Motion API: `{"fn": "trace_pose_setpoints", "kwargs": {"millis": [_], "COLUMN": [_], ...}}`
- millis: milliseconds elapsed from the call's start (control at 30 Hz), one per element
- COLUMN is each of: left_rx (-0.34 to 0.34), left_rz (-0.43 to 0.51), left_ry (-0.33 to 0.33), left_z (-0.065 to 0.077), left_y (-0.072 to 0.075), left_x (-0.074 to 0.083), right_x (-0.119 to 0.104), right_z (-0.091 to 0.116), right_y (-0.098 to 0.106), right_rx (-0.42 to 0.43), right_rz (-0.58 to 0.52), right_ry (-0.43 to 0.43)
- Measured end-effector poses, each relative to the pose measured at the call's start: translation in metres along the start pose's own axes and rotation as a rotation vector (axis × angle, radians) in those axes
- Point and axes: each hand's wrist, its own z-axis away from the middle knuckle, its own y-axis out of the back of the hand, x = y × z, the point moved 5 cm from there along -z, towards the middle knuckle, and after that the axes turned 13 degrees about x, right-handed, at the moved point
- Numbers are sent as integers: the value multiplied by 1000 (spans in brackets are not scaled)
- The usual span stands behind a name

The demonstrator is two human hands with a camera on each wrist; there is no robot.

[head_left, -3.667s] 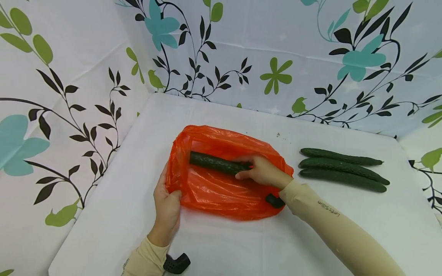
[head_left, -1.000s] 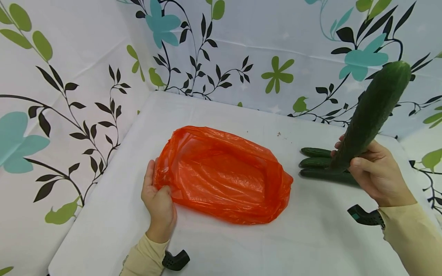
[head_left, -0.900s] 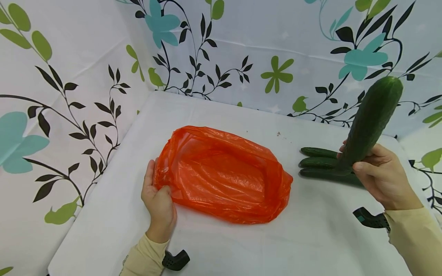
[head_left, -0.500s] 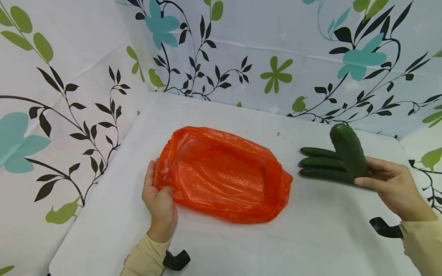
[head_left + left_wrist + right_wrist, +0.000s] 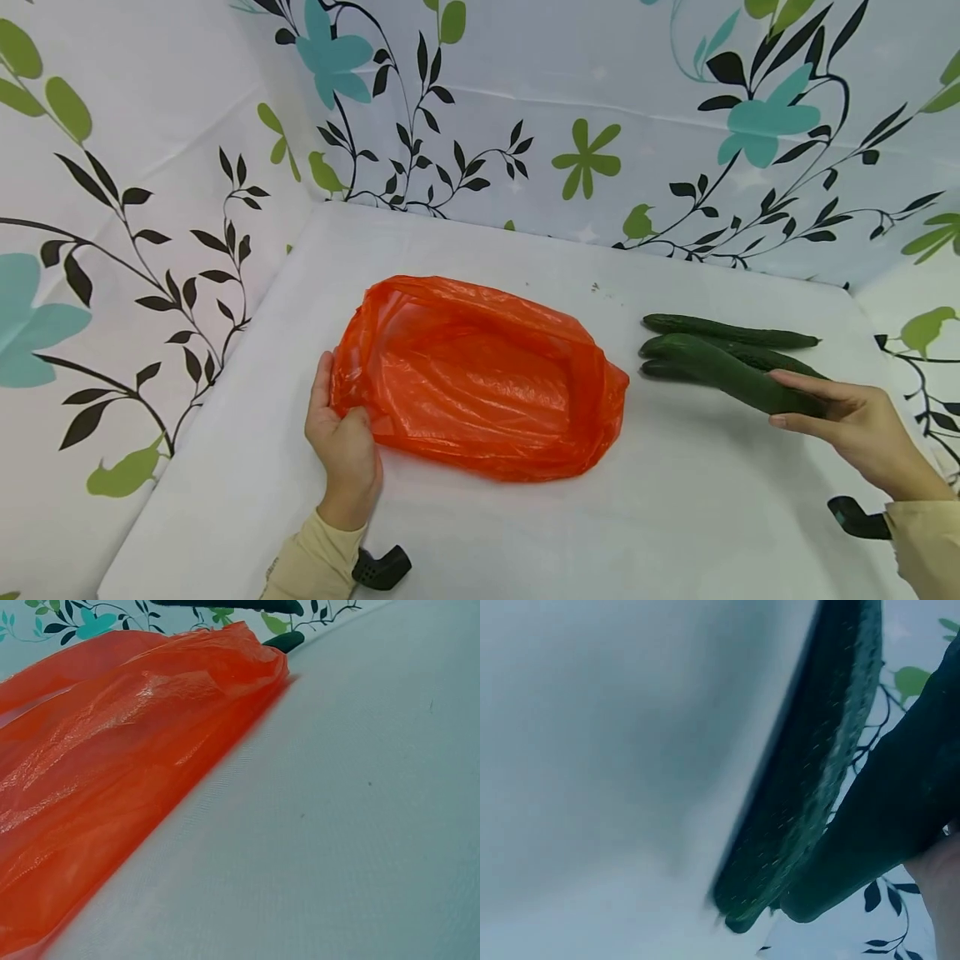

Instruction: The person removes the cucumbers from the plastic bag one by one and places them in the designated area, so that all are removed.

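A red-orange plastic bag (image 5: 480,392) lies on the white table with its wide mouth facing up. My left hand (image 5: 345,450) holds its left end, thumb on the near side and fingers behind the film. At the right, my right hand (image 5: 870,429) grips one end of a dark green cucumber (image 5: 750,383) between thumb and fingers. That cucumber slants over a row of other cucumbers (image 5: 735,331), partly covering two of them. In the right wrist view the held cucumber (image 5: 885,802) is beside the resting ones (image 5: 802,780). The left wrist view shows the bag's side (image 5: 135,772).
White cloth (image 5: 510,542) covers the table, and a patterned cloth (image 5: 480,100) hangs behind it. A few small crumbs (image 5: 596,287) are behind the bag. Black wrist cameras (image 5: 382,568) stick out beside both sleeves.
My right hand has taken the cucumber out of the bag, carried it right, and tilted it down from upright to lie low over the row. My left hand stays at the bag's left end.
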Motion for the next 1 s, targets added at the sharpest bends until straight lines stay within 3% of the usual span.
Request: {"fn": "trace_pose_setpoints", "kwargs": {"millis": [67,200,367,667,1000], "left_rx": [-5,-3,-7,-10,-22], "left_rz": [-4,-14,-22,-56,-53], "left_ry": [-8,-22,-27,-37,-43], "left_z": [1,3,5,5,6], "left_y": [0,-1,-2,-3,-4], "left_x": [0,-1,-3,-7,-7], "right_x": [8,20,30,38,45], "right_z": [0,0,2,-1,-3], "right_y": [2,3,2,0,-2], "right_rx": [1,-5,-18,-37,-36], "right_rz": [124,231,269,308,388], "right_ry": [3,17,44,221,201]}}
